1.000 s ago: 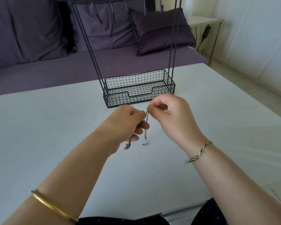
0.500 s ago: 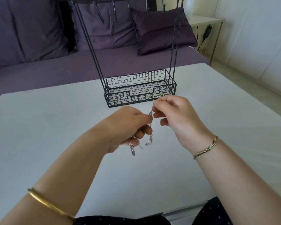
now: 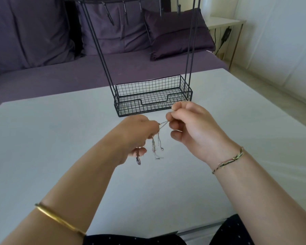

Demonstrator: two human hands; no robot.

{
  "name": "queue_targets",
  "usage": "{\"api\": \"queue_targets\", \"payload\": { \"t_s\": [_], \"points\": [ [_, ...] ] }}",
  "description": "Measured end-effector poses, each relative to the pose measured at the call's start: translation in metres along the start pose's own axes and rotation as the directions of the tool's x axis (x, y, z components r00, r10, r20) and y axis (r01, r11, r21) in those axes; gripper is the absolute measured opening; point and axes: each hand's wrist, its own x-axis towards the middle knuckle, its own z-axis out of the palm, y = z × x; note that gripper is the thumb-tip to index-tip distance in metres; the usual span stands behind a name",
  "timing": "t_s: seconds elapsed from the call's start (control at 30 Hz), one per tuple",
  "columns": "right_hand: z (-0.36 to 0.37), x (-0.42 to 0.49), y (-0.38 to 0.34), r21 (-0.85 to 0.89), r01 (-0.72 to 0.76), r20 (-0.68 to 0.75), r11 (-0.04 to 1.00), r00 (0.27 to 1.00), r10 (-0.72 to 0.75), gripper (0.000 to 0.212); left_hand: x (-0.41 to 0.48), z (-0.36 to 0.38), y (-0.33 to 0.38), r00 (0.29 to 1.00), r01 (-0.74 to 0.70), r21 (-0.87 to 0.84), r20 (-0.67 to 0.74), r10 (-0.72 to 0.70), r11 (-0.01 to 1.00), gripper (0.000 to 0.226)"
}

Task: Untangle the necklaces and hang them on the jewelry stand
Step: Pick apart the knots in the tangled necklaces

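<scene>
Thin tangled necklaces [image 3: 156, 145] hang between my two hands above the white table [image 3: 51, 138]. My left hand [image 3: 136, 137] grips the bunch of chains, and loose ends with a small pendant [image 3: 138, 160] dangle below its fingers. My right hand [image 3: 189, 124] pinches a short stretch of silver chain [image 3: 163, 123] that runs level across to the left hand. The black wire jewelry stand [image 3: 153, 96] rises just behind the hands, with a mesh basket as its base and a row of hooks [image 3: 125, 16] on a bar at the top.
A purple sofa with cushions [image 3: 177, 32] fills the space behind the table. A small white side table [image 3: 224, 23] stands at the right rear, with a dark cable beside it. Pale floor runs along the table's right edge.
My right hand has drawn away to the right and slightly up, pulling a length of chain out level from the left hand. The dangling ends hang lower and more spread.
</scene>
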Motion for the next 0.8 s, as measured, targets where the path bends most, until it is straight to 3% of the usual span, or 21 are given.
{"api": "queue_targets", "payload": {
  "t_s": [0.13,0.27,0.4,0.5,0.63,0.7,0.8],
  "points": [
    [-0.001,0.001,-0.002,0.279,-0.117,0.084,0.953,0.992,0.097,0.024,0.0,-0.001,0.004,0.995,0.099,-0.395,0.039,-0.092,0.913,0.015],
    [0.0,0.001,0.0,0.216,-0.137,0.07,0.967,0.99,0.124,0.024,0.002,0.001,0.004,0.994,0.107,-0.538,0.067,-0.085,0.836,0.015],
    [-0.002,0.002,0.0,0.255,-0.107,0.007,0.961,0.994,0.109,0.024,0.001,0.003,0.004,0.998,0.057,-0.43,0.035,-0.046,0.901,0.018],
    [-0.001,0.002,0.004,-0.003,0.019,-0.122,1.0,0.992,-0.019,0.028,0.001,0.005,0.004,1.0,0.027,-0.28,0.011,-0.025,0.96,0.02],
    [0.001,0.0,0.008,-0.378,0.264,-0.183,0.887,0.918,-0.351,0.032,-0.001,0.01,0.003,1.0,0.012,-0.07,0.021,-0.01,0.997,0.013],
    [0.002,-0.001,0.006,-0.34,0.256,-0.181,0.905,0.927,-0.33,0.03,-0.001,0.012,0.001,1.0,-0.018,0.015,-0.006,0.018,1.0,0.008],
    [0.001,0.0,0.001,-0.057,0.072,-0.094,0.996,0.993,-0.077,0.024,0.001,0.01,0.0,0.996,-0.045,0.055,-0.071,0.049,0.997,0.011]
  ]
}}
